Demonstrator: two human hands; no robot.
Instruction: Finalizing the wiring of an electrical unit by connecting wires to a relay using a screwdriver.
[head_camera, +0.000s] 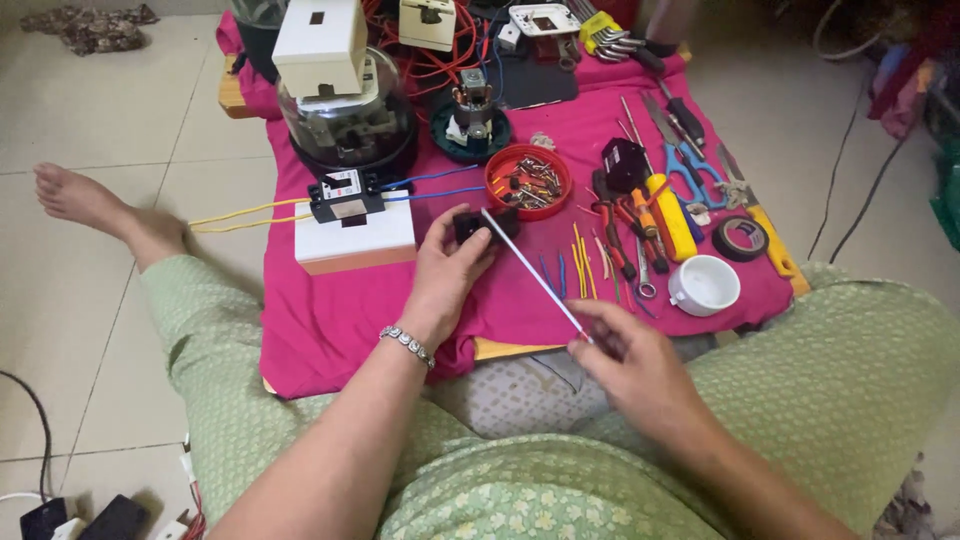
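Gripping a small black part (483, 224) in closed left hand (447, 270); right hand (632, 357) pinches thin white rod (535, 275), tip touching the part, over pink cloth (340, 320).

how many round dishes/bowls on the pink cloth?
2. A red dish of small metal parts sits mid-cloth, just beyond the left hand; a white bowl sits near the right edge. Clutter may hide more.

Pink cloth, green floral clothes

The cloth (330, 320) is bright pink; the trousers (840, 390) pale green with small cream flowers; the bowl (528, 182) red; the cup (705, 285) white; the wires (235, 217) yellow.
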